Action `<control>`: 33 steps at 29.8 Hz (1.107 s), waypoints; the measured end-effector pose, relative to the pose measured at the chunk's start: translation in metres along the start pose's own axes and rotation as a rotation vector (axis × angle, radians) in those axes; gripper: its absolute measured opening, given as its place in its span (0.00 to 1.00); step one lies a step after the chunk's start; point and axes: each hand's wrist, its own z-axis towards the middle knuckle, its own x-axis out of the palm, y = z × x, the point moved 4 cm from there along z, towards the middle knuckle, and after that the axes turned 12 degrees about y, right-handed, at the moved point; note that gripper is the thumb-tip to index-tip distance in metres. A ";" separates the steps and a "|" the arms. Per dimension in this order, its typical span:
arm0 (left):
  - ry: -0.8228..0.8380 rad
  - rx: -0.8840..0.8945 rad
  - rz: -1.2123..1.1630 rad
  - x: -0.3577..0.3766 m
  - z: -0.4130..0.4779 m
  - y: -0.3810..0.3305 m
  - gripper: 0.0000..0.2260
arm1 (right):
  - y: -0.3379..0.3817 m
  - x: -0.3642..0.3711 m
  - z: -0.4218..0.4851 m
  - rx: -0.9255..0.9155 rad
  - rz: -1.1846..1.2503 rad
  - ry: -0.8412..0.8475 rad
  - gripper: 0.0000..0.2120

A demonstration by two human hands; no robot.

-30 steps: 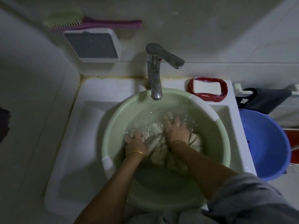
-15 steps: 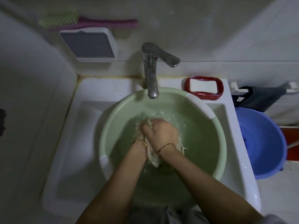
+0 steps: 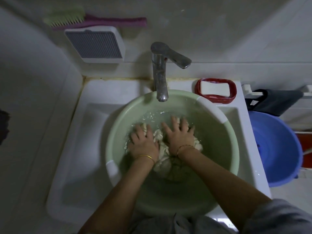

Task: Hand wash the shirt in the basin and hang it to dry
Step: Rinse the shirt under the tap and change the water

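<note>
Shirt (image 3: 162,163) pale, wet, bunched in basin (image 3: 219,166) (both hands pressing).

The cream shirt (image 3: 163,163) lies bunched and soaked in shallow water in the middle of the basin (image 3: 219,149). The basin is round, pale green with 2 white rim grips, and sits in a white sink (image 3: 94,132).

No legible txt, labels, brand marks, nos. or signs anywhere in view.
</note>
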 end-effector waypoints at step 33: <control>-0.015 -0.009 -0.841 -0.033 0.019 0.002 0.26 | -0.027 -0.015 0.001 0.191 0.300 -0.089 0.28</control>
